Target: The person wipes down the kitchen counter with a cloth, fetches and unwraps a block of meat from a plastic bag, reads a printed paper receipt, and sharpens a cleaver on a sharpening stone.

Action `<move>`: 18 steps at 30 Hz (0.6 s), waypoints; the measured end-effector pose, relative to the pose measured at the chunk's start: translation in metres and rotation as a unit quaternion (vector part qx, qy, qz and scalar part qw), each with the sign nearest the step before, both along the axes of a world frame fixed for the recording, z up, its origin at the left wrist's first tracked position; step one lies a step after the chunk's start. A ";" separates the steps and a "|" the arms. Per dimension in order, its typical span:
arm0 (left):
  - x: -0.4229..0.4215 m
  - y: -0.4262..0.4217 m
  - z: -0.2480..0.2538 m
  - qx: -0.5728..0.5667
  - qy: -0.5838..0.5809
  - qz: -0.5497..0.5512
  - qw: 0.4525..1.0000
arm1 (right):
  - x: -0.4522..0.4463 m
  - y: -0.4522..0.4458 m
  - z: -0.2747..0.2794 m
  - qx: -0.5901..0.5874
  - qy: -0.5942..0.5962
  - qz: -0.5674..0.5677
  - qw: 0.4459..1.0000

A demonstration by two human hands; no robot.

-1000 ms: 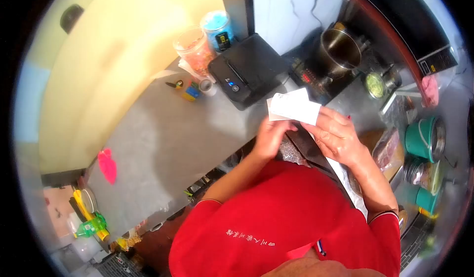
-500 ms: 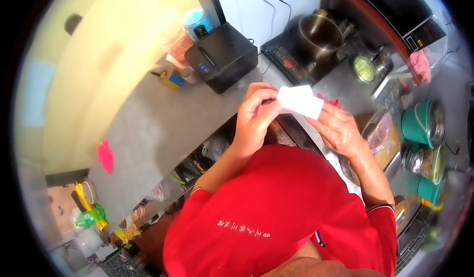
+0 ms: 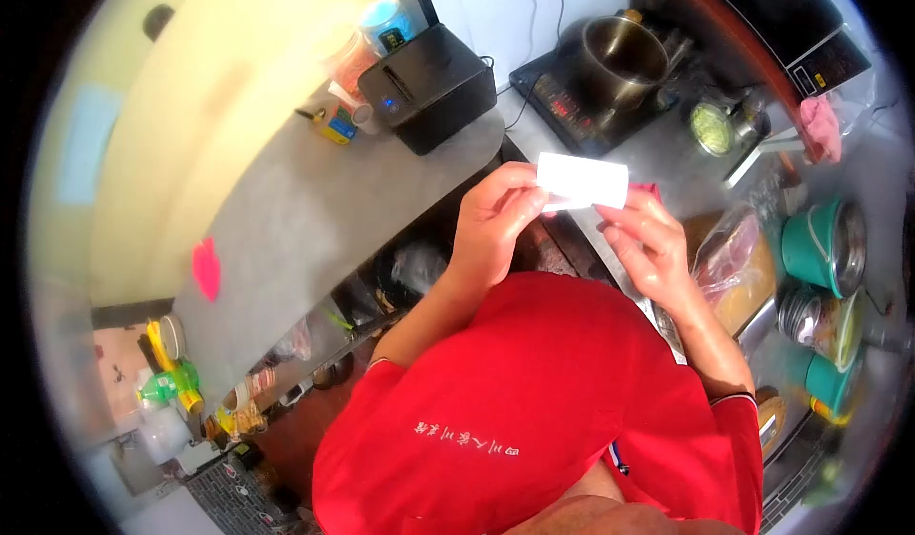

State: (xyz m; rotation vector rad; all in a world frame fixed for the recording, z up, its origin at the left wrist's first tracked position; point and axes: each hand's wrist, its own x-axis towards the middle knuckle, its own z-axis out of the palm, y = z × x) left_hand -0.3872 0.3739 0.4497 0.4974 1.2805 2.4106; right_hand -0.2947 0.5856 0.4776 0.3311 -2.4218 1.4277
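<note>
A bright white slip of paper (image 3: 583, 181) is held up in front of my chest; any print on it is washed out. My left hand (image 3: 496, 219) pinches its left end between thumb and fingers. At the lower right edge, my right hand (image 3: 648, 242) holds the slip with its fingertips, palm turned inward. Beyond my left hand a black box-shaped printer (image 3: 429, 92) stands on the grey counter (image 3: 334, 216). Something pink-red (image 3: 648, 190) shows just behind the fingers of my right hand.
A metal pot (image 3: 624, 59) sits on a black induction cooker (image 3: 567, 106). Sliced greens (image 3: 710, 128) and bagged meat (image 3: 729, 254) lie to the right, near a teal bucket (image 3: 810, 249). Behind are two jars; a pink leaf-shaped item (image 3: 206, 268) lies at left.
The two overlapping slips now look like one flatter, wider sheet. My left hand has moved up and left to its left end. The view has shifted, showing more of the cooker.
</note>
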 end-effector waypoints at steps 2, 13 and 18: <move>-0.001 -0.008 0.001 -0.059 -0.048 -0.034 0.997 | 0.002 -0.001 -0.001 -0.106 -0.102 -0.008 0.989; 0.009 -0.017 -0.006 -0.163 -0.196 -0.026 0.967 | -0.005 -0.008 -0.017 -0.314 -0.304 0.000 0.899; 0.012 -0.025 -0.026 -0.138 -0.217 0.000 0.966 | -0.010 -0.010 -0.020 -0.334 -0.340 0.009 0.879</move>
